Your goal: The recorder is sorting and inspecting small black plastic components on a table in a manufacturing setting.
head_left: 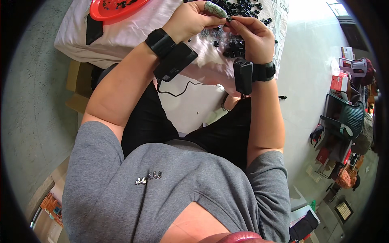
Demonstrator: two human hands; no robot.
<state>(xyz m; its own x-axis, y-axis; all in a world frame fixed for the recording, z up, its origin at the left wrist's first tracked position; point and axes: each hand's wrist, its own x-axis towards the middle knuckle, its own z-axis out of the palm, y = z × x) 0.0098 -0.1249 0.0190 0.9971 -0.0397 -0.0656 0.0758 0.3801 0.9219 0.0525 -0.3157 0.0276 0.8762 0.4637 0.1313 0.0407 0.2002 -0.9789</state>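
Note:
Over the table my two hands meet fingertip to fingertip, pinching a small dark piece (pixel 229 19) whose kind is too small to make out. My left hand (pixel 192 20) is closed on it from the left, one finger wearing a speckled grey-green cover (pixel 215 9). From the right, the thumb and fingers of my right hand (pixel 258 38) pinch the same piece. Beyond and beneath the hands lie many loose small black parts (pixel 235 48), partly hidden by the fingers. Small clear pieces (pixel 207 37) are scattered among them.
A white cloth (pixel 121 44) covers the table. On its left are a red tray (pixel 97 14) with small dark bits and a flat black object (pixel 94 30). A cardboard box (pixel 77 77) stands below left. Chairs, including a dark green one (pixel 351 115), stand at the far right.

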